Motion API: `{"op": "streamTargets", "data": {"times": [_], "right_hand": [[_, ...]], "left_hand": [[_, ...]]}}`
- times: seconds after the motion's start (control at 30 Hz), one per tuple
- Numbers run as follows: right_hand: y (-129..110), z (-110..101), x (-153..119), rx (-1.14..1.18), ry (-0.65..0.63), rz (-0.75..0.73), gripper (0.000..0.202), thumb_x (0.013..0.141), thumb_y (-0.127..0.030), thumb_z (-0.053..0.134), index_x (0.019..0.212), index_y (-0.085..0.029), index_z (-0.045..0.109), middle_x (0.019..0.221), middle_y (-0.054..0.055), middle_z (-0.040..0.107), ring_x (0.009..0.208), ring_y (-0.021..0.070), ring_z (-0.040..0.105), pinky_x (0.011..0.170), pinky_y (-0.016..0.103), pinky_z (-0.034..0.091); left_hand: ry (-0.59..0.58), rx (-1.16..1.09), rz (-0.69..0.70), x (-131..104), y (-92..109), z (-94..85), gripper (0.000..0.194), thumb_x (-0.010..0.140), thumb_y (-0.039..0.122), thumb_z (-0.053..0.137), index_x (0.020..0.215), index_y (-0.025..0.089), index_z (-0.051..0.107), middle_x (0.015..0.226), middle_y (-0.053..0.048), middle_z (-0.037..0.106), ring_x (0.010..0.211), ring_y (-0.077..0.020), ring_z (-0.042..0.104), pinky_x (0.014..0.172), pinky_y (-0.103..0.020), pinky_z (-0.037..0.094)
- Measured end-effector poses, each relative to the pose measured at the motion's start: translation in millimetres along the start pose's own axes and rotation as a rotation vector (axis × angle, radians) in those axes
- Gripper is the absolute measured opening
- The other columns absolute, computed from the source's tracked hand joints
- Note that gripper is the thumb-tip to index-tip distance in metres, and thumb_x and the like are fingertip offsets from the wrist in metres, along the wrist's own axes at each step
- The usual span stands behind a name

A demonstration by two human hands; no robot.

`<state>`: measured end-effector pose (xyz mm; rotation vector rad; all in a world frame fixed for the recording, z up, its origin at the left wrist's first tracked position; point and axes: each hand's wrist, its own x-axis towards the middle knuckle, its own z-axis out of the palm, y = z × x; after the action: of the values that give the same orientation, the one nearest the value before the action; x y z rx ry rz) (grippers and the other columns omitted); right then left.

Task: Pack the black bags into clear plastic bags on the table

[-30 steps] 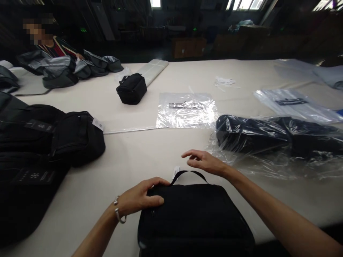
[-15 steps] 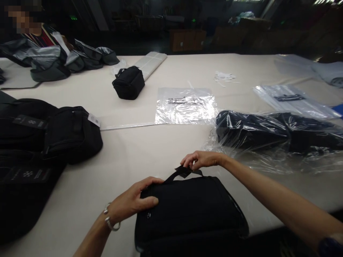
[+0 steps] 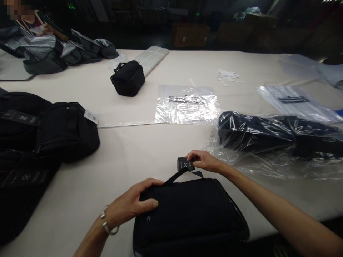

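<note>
A black bag with a carry handle lies at the table's front edge, directly before me. My left hand grips its upper left corner, thumb on the top face and fingers over the far side. Above the handle, my right hand pinches a small black hang tag with white print. The tag stands up beside the handle strap. Part of the right fingertips is hidden behind the tag.
Black bags with tags are piled at left. Plastic-wrapped dark goods lie at right. Beyond are a clear plastic bag, a small black bag and grey bags, near another person.
My right hand has lifted the hang tag off the handle and turned it so its printed face shows. My left hand keeps its hold on the bag.
</note>
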<state>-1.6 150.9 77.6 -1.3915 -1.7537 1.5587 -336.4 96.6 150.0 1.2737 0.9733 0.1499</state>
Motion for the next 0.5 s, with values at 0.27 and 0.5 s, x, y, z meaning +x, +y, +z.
{"op": "streamTargets", "data": {"times": [0.27,0.5], "right_hand": [[-13.8,0.6,4.8,-0.405,-0.029,-0.171,0.037,0.068,-0.007,0.049,0.089,-0.024,0.074,0.089,0.003,0.071,0.079,0.0184,0.062,0.077,0.031,0.049],[-21.3,-14.9,-10.8,-0.069,-0.539,0.318,0.025,0.083,-0.035,0.062,0.097,-0.021,0.077,0.090,0.002,0.075,0.080,0.0209,0.066,0.074,0.030,0.049]], "left_hand": [[0.005,-0.013,-0.024,0.7,5.8,1.3,0.044,0.081,0.037,0.067,0.123,0.029,0.060,0.122,-0.001,0.063,0.111,-0.0246,0.058,0.096,-0.033,0.046],[0.045,-0.091,0.032,-0.2,-7.8,-3.9,0.048,0.087,0.050,0.060,0.128,0.026,0.058,0.127,-0.005,0.062,0.116,-0.0272,0.056,0.099,-0.037,0.045]]}}
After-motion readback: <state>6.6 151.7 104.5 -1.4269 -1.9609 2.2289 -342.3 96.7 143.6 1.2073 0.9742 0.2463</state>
